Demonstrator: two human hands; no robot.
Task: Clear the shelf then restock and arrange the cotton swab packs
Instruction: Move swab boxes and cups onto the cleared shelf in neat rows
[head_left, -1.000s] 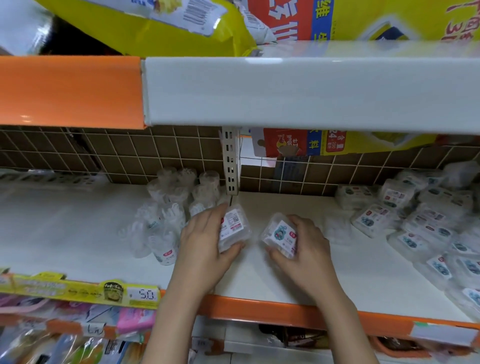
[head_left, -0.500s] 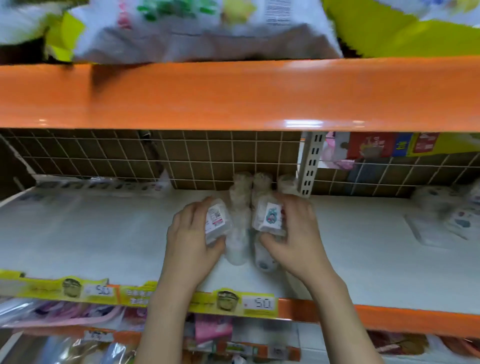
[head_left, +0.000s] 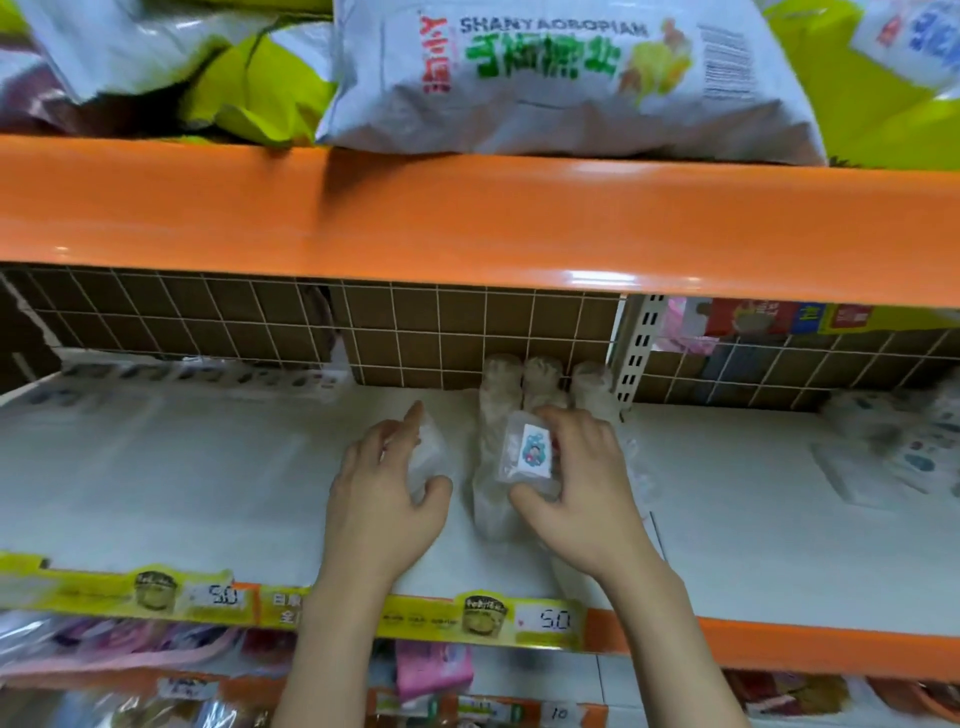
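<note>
With each of our hands gripping a small clear plastic cotton swab pack, left (head_left: 387, 496) on one pack (head_left: 428, 457), right (head_left: 576, 486) on the labelled one (head_left: 527, 454), we risk toppling the upright clear packs (head_left: 524, 395) on the white shelf (head_left: 208, 478) by nudging them.

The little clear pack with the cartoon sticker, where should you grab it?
Probably by its two narrow ends, coming from the front. The pack faces its flat sticker side forward, and the right hand already pinches it thumb below, fingers on top.
</note>
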